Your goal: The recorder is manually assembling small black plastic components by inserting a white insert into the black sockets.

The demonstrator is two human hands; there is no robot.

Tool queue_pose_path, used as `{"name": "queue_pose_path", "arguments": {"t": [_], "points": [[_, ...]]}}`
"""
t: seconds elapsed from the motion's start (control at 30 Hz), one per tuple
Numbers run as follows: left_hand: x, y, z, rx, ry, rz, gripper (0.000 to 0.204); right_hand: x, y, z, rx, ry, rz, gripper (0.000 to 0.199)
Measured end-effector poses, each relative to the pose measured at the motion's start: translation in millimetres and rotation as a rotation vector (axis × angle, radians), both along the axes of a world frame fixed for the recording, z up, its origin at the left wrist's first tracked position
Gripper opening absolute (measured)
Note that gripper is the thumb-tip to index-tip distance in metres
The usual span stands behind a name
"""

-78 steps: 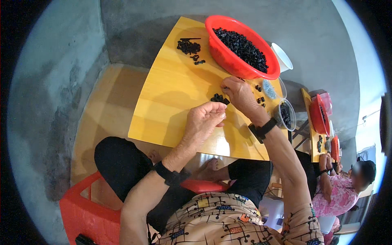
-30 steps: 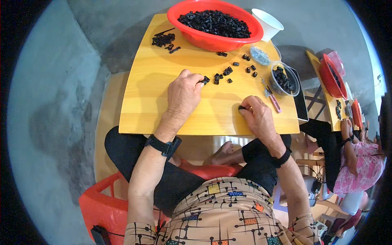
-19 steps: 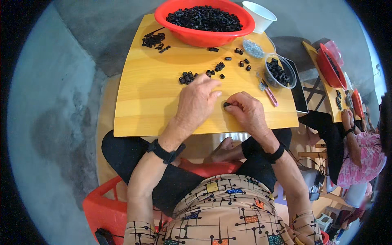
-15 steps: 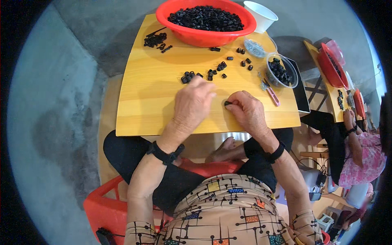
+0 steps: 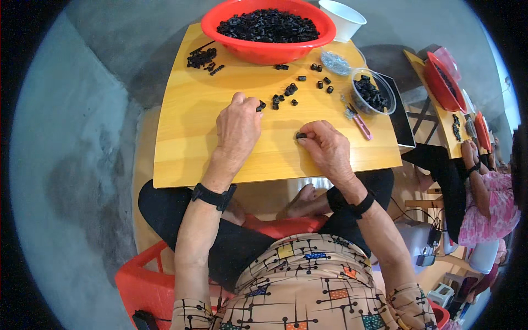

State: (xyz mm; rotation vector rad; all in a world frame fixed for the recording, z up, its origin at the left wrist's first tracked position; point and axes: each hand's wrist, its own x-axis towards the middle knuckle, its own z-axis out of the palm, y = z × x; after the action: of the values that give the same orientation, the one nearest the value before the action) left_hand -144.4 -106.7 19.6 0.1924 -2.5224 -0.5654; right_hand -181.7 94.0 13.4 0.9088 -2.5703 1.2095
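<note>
A yellow counter (image 5: 198,132) carries a red basin (image 5: 269,52) at its far edge. The left hand (image 5: 237,127), left of middle, has a grip I cannot tell; the right hand (image 5: 328,148) is nearer. A clear tub (image 5: 388,103) stands at right, pink-handled snips (image 5: 362,126) just nearer; a small black piece (image 5: 301,135) is clamped mid-counter in the right hand's grip.
</note>
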Motion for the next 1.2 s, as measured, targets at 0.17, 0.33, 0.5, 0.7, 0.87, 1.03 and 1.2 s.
{"name": "queue_pose_path", "arguments": {"t": [0.17,0.33,0.5,0.7,0.87,1.03,1.2], "points": [[1.7,1.7,0.1,-0.029,-0.019,-0.008,0.014,-0.1,0.5,-0.6,0.014,0.042,-0.012,0.015],[7.0,7.9,0.3,-0.056,-0.016,-0.042,0.009,-2.6,5.4,-6.4,-0.1,-0.032,0.016,0.018],[18.4,12.0,-0.3,0.15,0.171,-0.209,0.008,-28.6,38.2,6.7,-0.15,0.199,-0.058,0.017],[36.2,14.3,-2.0,0.492,0.042,-0.242,0.005,-60.1,59.0,16.0,0.145,0.248,-0.153,0.012],[40.6,9.9,-3.1,0.517,0.059,-0.276,0.006,-68.4,55.6,5.8,0.291,0.242,-0.166,0.012],[39.3,6.3,-12.6,0.594,0.057,-0.283,0.006,-61.5,56.1,5.8,0.067,0.121,-0.144,0.013],[41.3,5.8,-10.6,0.637,0.041,-0.256,0.01,-55.6,60.1,13.6,0.208,0.149,-0.212,0.017]]}}
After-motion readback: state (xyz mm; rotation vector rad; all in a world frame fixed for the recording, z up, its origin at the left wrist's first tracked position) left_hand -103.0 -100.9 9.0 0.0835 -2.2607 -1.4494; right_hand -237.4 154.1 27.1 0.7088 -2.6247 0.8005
